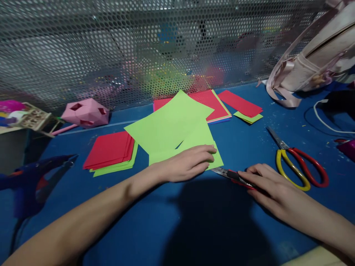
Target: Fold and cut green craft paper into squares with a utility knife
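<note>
My left hand [190, 162] lies palm down on light green paper [209, 146], its fingers stretched out and slightly bent. Behind that paper, and partly overlapping it, rests a large green star-shaped sheet [169, 122]. In my right hand [274, 188] is a utility knife [234, 175] with a black and red handle. The blade points left, its tip at the lower right edge of the green paper near my left fingers. My right fingers cover the rear of the handle. Just beyond this hand lie scissors [298, 166] with one yellow and one red handle.
Stacked red and green squares [109, 149] sit at left, near a blue glue gun [30, 181] and a pink faceted paper shape [85, 112]. Coloured sheets [219, 105] and red strips [240, 102] lie behind. A perforated metal panel [124, 48] and pale backpack [310, 59] border the blue table [133, 229].
</note>
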Tool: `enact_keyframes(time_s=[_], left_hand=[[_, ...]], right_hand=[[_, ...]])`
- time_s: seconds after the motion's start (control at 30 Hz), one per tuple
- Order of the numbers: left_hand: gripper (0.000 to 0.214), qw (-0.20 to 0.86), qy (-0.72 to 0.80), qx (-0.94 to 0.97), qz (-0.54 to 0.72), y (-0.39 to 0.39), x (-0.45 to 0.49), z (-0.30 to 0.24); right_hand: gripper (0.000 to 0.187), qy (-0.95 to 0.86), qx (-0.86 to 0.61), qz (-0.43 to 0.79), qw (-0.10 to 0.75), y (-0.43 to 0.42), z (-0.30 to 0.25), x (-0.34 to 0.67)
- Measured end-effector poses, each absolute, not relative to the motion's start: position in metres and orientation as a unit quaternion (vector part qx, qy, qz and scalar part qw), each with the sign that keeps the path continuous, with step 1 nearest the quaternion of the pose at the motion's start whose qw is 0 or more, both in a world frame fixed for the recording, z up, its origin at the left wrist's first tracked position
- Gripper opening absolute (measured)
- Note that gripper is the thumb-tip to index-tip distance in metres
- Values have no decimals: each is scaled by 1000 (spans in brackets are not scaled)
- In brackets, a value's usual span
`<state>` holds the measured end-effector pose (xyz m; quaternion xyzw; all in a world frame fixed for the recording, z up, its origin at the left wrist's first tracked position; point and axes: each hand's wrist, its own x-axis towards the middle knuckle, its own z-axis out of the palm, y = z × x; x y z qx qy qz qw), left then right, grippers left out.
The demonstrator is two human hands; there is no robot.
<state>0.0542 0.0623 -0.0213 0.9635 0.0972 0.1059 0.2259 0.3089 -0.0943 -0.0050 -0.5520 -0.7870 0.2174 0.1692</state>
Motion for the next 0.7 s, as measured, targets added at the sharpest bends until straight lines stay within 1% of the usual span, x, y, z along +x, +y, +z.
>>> enact_keyframes(time_s=[0.13, 0.27, 0.43, 0.7], left_hand=[[33, 180, 68, 979, 73, 70, 38, -11], [40, 130, 76, 988, 36, 80, 15, -24], [42, 121, 82, 988, 41, 83, 3, -41], [42, 105, 82, 991, 34, 82, 5, -43]], right_hand=[[40, -785, -558, 211, 167, -95, -7, 312], [35, -786, -560, 202, 167, -95, -7, 315], [34, -792, -555, 199, 160, -94, -4, 314], [35, -798, -556, 177, 153, -94, -3, 311]])
